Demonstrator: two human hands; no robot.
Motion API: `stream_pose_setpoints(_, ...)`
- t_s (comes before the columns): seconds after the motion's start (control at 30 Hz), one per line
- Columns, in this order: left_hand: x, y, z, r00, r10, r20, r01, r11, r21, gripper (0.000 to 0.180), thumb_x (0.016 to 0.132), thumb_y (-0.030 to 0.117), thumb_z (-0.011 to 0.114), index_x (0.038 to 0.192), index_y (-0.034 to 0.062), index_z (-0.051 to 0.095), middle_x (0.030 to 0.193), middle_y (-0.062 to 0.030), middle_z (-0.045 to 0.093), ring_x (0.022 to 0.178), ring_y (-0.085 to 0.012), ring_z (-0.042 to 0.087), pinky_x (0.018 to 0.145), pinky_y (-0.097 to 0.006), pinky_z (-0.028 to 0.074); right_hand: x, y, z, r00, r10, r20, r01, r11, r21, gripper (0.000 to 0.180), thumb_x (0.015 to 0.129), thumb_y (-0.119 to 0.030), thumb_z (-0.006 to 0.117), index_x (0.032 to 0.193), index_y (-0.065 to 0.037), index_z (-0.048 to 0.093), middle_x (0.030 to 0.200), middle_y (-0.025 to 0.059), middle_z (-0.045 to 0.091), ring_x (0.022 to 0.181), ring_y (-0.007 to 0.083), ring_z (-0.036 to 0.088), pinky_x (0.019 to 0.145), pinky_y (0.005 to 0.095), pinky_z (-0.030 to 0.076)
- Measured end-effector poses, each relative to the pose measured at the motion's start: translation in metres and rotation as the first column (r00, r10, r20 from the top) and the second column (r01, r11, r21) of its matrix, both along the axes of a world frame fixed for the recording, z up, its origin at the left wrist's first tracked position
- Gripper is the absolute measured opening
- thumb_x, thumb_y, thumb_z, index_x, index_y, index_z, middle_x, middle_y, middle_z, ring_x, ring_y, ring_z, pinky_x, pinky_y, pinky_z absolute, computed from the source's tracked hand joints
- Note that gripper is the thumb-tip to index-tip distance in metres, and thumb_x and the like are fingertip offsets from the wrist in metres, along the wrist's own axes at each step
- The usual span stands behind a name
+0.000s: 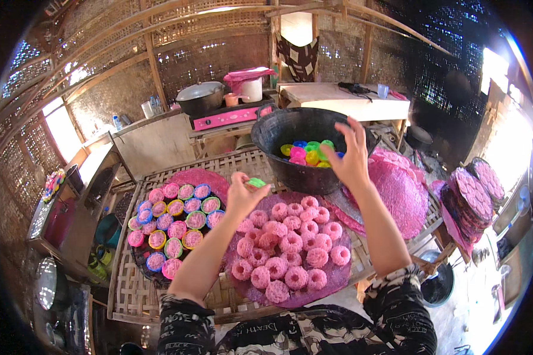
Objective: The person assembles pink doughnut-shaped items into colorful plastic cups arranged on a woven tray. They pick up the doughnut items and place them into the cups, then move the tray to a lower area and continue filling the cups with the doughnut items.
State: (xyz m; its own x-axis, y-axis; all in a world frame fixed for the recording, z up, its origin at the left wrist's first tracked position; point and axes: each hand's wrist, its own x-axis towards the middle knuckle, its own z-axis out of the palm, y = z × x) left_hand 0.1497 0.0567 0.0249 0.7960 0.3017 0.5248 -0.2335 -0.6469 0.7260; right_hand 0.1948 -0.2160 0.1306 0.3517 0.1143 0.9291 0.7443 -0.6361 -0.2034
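My left hand (243, 195) pinches a small green plastic mold (256, 182) above the far edge of a round pink mat (336, 283). On that mat lies a pile of pink, crumbly ring-shaped cakes (291, 241). My right hand (352, 155) is over the right rim of a large black basin (278, 163), its fingers spread and nothing seen in them. Inside the basin sit several loose molds (312, 155) in green, yellow, pink and blue. Left of my left forearm stands a cluster of colored molds filled with pink stuff (174, 247).
A woven bamboo table (137, 299) bears all this. Pink round mats (400, 198) are stacked right of the basin; more trays of pink cakes (472, 192) stand farther right. Behind are a pink stove (234, 117), a lidded pot (200, 102) and a pale table (346, 106).
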Motion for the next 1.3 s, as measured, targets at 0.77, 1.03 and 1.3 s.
stream_pose_setpoints(0.77,0.038,-0.032,-0.025,0.875,-0.164,-0.456,0.367,0.840,0.401,0.077,0.060,0.057,0.078,0.100,-0.0013,0.049,0.095,-0.0220,0.060,0.090,-0.0350,0.060,0.076,-0.039,0.047,-0.094,-0.109,-0.022,0.928,0.142,-0.346,-0.118,0.989,0.089,0.026,0.070,-0.012,0.075,0.092,-0.003,0.065,0.109,0.0138,0.060,0.103,0.0287,0.059,0.088,0.0360,0.047)
stream_pose_setpoints(1.03,0.045,-0.040,-0.019,0.818,-0.151,-0.555,0.401,0.841,0.363,0.082,0.057,0.055,0.080,0.104,-0.0051,0.050,0.103,-0.0255,0.059,0.098,-0.0371,0.058,0.084,-0.040,0.046,-0.107,-0.146,-0.030,0.910,0.156,-0.385,-0.104,0.983,0.152,0.023,0.070,-0.009,0.073,0.091,-0.002,0.066,0.108,0.0130,0.061,0.103,0.0272,0.059,0.087,0.0351,0.048)
stream_pose_setpoints(1.3,0.039,-0.047,0.026,0.956,-0.279,-0.087,0.212,0.867,-0.450,0.059,0.070,0.045,0.077,0.095,-0.0015,0.052,0.082,-0.0094,0.062,0.067,-0.0173,0.061,0.063,-0.031,0.049,-0.115,-0.175,-0.036,0.862,0.287,-0.418,-0.148,0.931,0.334,0.020,0.074,-0.006,0.070,0.092,0.000,0.066,0.109,0.0114,0.060,0.102,0.0222,0.059,0.086,0.0328,0.048)
